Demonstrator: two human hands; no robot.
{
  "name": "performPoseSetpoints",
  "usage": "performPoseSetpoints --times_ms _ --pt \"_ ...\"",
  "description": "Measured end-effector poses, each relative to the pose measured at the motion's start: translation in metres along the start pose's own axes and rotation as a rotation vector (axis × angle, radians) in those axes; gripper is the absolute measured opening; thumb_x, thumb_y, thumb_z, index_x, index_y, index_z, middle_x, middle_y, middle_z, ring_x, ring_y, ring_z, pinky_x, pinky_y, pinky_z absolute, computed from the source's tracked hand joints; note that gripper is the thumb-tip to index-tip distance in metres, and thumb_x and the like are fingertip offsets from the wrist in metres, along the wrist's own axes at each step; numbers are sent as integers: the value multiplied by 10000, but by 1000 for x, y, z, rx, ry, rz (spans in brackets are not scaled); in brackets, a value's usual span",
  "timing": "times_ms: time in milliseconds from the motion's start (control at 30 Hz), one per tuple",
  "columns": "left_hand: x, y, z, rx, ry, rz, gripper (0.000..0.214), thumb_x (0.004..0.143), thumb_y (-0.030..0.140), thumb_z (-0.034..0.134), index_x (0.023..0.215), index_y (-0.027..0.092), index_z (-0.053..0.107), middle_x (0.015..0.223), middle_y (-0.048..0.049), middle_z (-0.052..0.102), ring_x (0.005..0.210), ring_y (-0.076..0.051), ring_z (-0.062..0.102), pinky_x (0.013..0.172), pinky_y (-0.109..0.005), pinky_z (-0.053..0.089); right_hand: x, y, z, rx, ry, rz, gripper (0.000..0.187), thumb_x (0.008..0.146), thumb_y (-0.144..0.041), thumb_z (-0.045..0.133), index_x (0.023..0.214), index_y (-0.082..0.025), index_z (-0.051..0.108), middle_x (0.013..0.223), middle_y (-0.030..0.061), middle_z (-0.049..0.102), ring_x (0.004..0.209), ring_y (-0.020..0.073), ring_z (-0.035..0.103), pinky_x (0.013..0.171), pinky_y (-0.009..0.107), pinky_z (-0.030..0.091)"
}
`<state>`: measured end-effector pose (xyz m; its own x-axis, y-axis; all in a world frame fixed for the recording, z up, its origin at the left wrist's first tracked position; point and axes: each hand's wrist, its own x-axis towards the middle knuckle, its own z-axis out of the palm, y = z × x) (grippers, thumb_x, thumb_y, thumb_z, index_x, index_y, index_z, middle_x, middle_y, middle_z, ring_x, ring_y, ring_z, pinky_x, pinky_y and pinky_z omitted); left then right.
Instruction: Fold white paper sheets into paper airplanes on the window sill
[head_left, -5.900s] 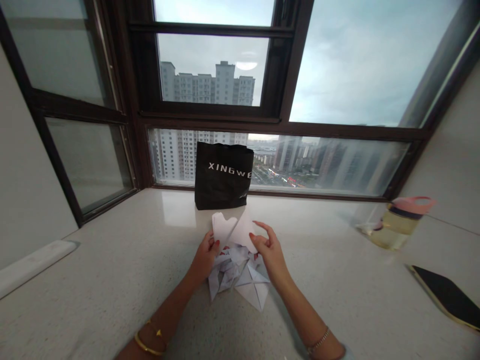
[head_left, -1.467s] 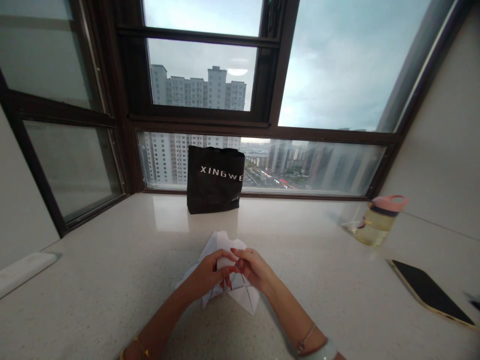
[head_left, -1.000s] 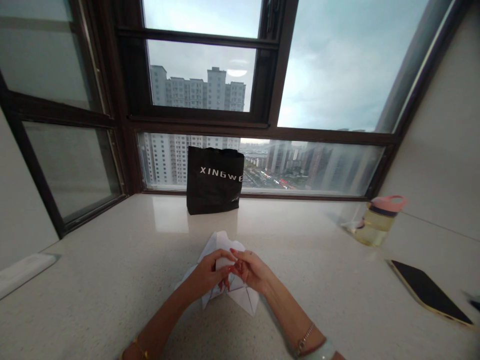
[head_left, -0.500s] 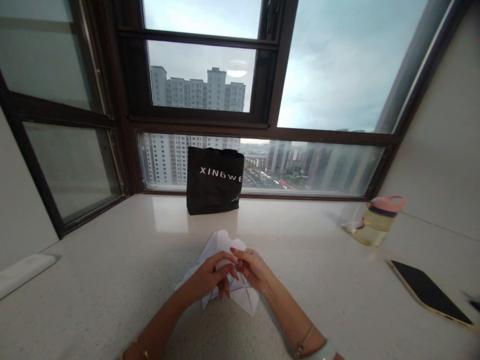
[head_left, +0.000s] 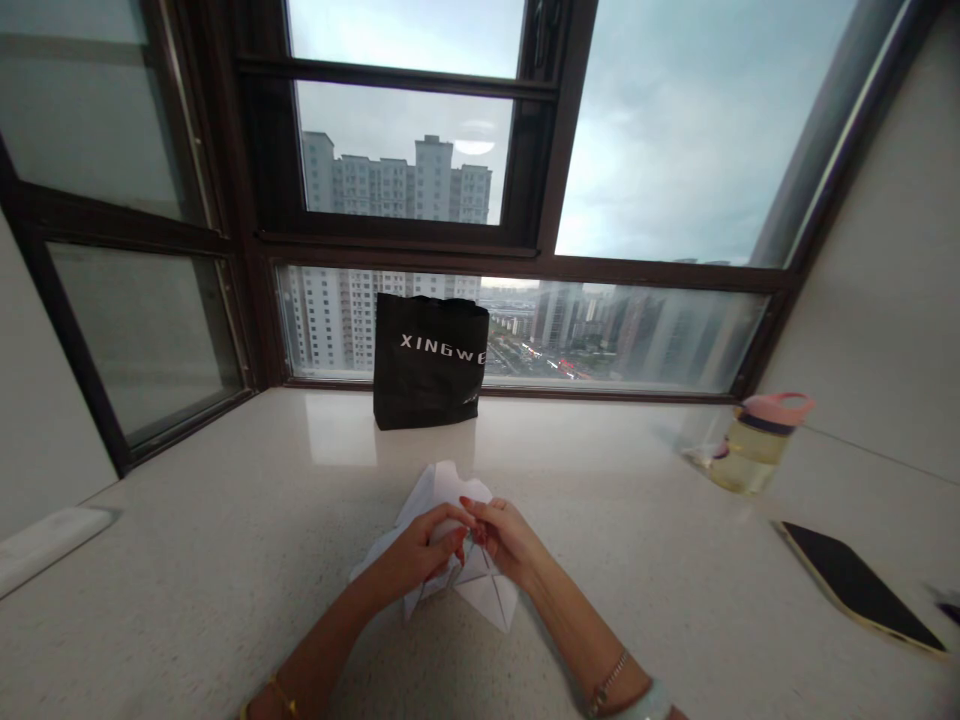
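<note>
A heap of white folded paper pieces (head_left: 491, 596) lies on the pale stone counter (head_left: 225, 560) right before me. My left hand (head_left: 417, 555) and my right hand (head_left: 507, 540) meet over the heap, fingertips pinched together on a small white paper piece (head_left: 447, 528) held between them. Both hands have red nails. A larger white sheet (head_left: 442, 483) pokes out behind the fingers.
A black paper bag (head_left: 429, 362) with white letters stands at the window. At right are a water bottle with a pink lid (head_left: 754, 442) and a dark phone (head_left: 860, 587). A white bar (head_left: 45, 534) lies at the far left edge.
Several seconds back the hands held a paper piece up above the heap; now they are low over it. In the last second only the fingers shifted slightly on the small piece.
</note>
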<state>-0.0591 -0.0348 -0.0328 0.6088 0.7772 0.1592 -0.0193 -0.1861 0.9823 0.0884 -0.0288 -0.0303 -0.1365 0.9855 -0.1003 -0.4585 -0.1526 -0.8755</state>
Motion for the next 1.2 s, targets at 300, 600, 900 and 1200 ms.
performPoseSetpoints --times_ms 300,600,900,1200 --pt "-2 -1 3 -62 -22 -43 358 746 458 523 960 181 453 662 34 568 395 -44 476 391 -170 355 0 -1 0 -12 -11 2 322 481 -306 778 421 -116 525 338 -48 458 337 26 359 379 187 214" --pt "-3 1 -1 -26 -31 -38 328 776 427 498 991 180 469 700 25 572 363 4 319 366 -149 212 -1 -1 1 -26 -6 -16 316 468 -307 781 437 -115 532 359 -46 479 351 20 349 381 186 200" --pt "0 -1 -1 -76 -21 -22 367 763 500 474 934 177 499 620 53 506 362 1 274 368 -155 164 0 0 1 -59 -8 -26 335 463 -350 777 424 -116 539 354 -45 470 351 21 348 387 193 197" --pt "3 -6 1 -60 37 -19 395 758 507 474 980 181 490 533 88 433 354 -9 258 371 -159 166 1 3 0 12 5 -36 322 423 -329 795 422 -119 551 325 -51 457 330 15 347 361 170 216"
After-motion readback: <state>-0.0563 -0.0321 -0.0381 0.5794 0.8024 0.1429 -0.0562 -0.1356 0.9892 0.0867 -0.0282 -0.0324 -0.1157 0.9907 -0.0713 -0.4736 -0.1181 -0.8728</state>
